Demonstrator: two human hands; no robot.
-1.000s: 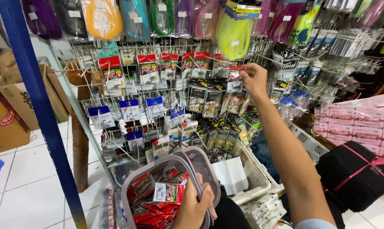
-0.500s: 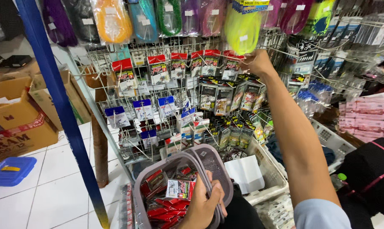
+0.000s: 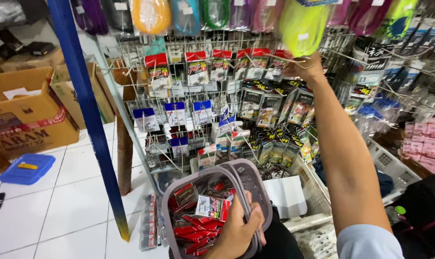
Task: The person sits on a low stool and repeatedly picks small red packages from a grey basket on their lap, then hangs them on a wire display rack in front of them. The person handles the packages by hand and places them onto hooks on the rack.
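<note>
My left hand (image 3: pixel 239 228) clenched round the grey basket (image 3: pixel 256 180) handles at 6 o'clock, my right hand (image 3: pixel 306 69) at 1 o'clock pinching a red-topped packet (image 3: pixel 279 64) on the wire rack (image 3: pixel 131 76)

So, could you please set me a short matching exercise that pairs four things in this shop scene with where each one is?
Things:
1. grey basket
2. blue lid
3. cardboard box
4. yellow-green packet

Places:
A. flat on the white floor tiles
B. hanging just above the right hand
C. held by its handles in the left hand
D. standing at the left edge, beyond the blue pole

Pairs: 1-C, 2-A, 3-D, 4-B
</note>
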